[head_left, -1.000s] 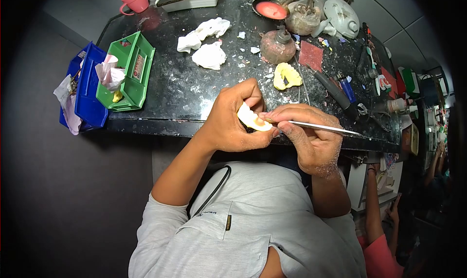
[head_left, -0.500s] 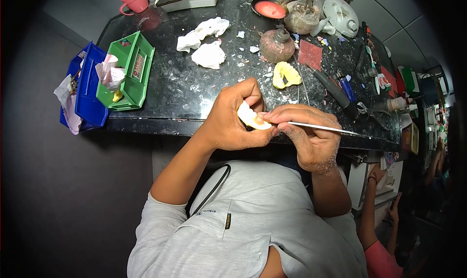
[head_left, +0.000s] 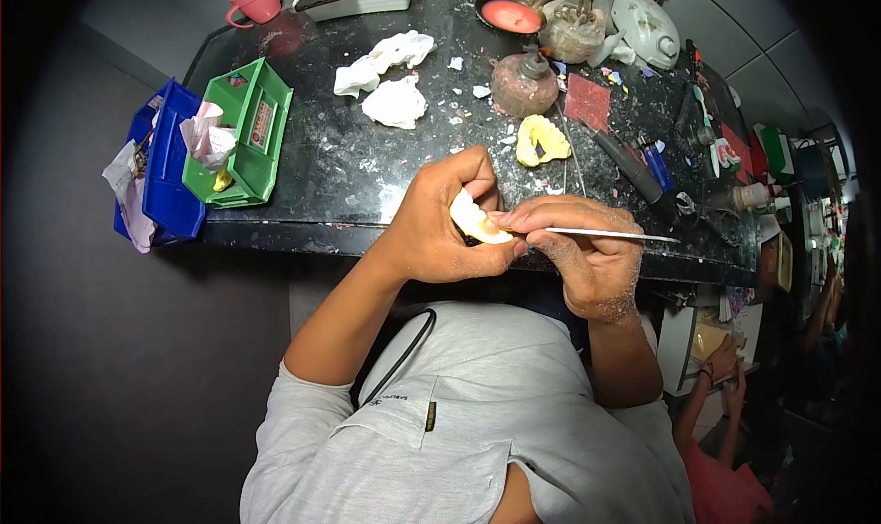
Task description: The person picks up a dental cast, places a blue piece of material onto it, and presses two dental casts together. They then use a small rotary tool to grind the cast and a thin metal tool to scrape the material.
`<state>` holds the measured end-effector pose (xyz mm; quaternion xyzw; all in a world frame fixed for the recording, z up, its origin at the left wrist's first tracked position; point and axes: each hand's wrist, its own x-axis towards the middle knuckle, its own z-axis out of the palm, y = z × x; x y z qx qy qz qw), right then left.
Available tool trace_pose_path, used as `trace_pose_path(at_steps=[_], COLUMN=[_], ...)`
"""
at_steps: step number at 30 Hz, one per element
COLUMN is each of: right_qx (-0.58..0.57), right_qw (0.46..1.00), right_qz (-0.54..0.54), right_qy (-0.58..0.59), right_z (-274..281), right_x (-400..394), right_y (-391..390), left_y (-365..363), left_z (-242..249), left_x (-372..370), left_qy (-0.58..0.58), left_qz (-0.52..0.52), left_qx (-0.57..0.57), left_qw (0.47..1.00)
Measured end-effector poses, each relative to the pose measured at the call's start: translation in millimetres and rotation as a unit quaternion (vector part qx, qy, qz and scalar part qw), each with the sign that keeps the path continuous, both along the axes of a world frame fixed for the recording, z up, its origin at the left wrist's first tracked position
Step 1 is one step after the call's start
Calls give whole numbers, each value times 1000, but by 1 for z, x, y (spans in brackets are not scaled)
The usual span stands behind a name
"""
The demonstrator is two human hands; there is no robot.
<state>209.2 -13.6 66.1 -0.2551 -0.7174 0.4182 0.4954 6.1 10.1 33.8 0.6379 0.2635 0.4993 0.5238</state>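
My left hand (head_left: 436, 217) is closed around a pale yellow dental cast (head_left: 474, 219), with its white, brightly lit face turned up. My right hand (head_left: 587, 253) grips a slim light metal tool (head_left: 633, 236) like a pen, and its fingertips touch the cast's edge. Those fingers hide the tool's working end. Fine pale dust clings to the right hand and wrist. On the bench beyond lies a second yellow horseshoe-shaped dental cast (head_left: 541, 142).
Green (head_left: 262, 171) and blue (head_left: 179, 217) bins stand at the left. Crumpled white tissue (head_left: 395, 102), a spirit burner (head_left: 524, 83), a pink wax sheet (head_left: 587, 102) and a dark handpiece (head_left: 629, 166) lie on the dusty black bench (head_left: 321, 189). A co-worker's arms (head_left: 716, 377) show lower right.
The tool's outer end has tilted up slightly, with a small turn of my right hand. My left hand keeps its place. The co-worker's hands have come together over the drawer area.
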Motion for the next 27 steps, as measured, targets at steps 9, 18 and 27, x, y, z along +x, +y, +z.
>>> trace_pose_path(at_steps=[9, 18, 27], right_qx=[-22, -64, -209], right_qw=[999, 997, 964], right_qz=[-26, 38, 85], right_qy=[12, 38, 143], right_z=[3, -1, -3], right_x=[-4, 4, 0], right_y=[-2, 7, 5], left_y=[0, -2, -1], left_z=[4, 8, 11], left_x=[-1, -1, -4], left_qy=[9, -1, -9], left_qz=[5, -36, -77], left_qx=[-4, -29, -41], left_qw=[1000, 999, 996])
